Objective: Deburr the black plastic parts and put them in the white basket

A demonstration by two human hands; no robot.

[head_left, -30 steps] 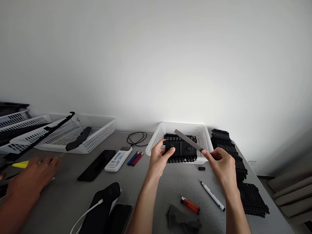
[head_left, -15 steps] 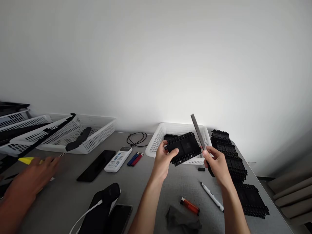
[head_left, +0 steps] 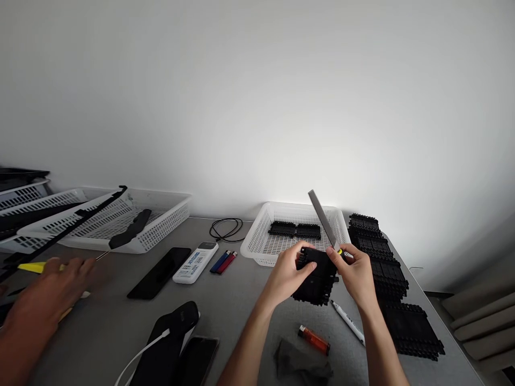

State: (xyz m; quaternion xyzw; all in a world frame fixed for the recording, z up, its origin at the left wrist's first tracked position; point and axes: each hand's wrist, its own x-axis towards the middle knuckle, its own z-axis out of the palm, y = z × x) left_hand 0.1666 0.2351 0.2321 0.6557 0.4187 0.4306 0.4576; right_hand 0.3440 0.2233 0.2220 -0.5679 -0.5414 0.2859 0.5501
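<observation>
My left hand [head_left: 287, 272] grips a flat black toothed panel [head_left: 314, 281] by its upper left part, thumb on its face. A flat grey metal file [head_left: 323, 219] with a yellow ring at its handle points up and left from my right hand [head_left: 354, 265], whose fingers close round it at the panel's upper right edge. Just behind both hands is a white perforated basket [head_left: 252, 236] holding two black panels [head_left: 308, 231]. Stacks of similar black panels [head_left: 388, 273] stand at the right.
An orange lighter [head_left: 314, 340], a white marker [head_left: 348, 321] and a dark cloth [head_left: 301, 364] lie nearby. Further left are phones [head_left: 159, 273], a white power bank [head_left: 196, 262] and more baskets [head_left: 161, 230]. Another person's hand [head_left: 60, 284] works at the far left.
The panel has come down towards me and turned, uncovering the panels in the basket. My left hand moved right and down; the file shifted slightly left. At far left, the other person's hand moved slightly.
</observation>
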